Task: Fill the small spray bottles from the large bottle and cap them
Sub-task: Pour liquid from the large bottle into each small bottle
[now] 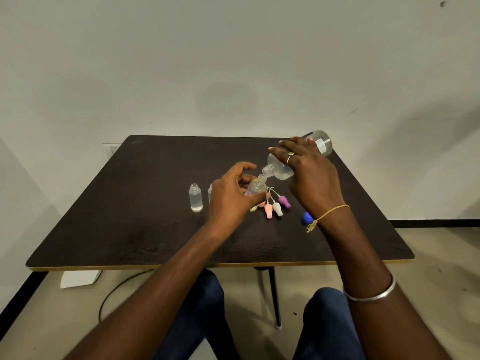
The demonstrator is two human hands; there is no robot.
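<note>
My right hand (309,175) grips the large clear bottle (281,168), tipped down to the left with its open mouth over a small bottle. My left hand (233,193) holds that small clear bottle (257,187), tilted toward the large one's neck. Another small bottle (195,198) stands uncapped and filled at the left. A third small bottle (210,193) is mostly hidden behind my left hand. Several spray caps, pink (268,211), cream (278,209) and purple (284,201), lie with their tubes just right of my left hand.
A blue cap (307,218) lies on the dark table (130,229) beside my right wrist. The wall stands close behind the table's far edge. A white box (78,279) and a cable lie on the floor under the table's left side.
</note>
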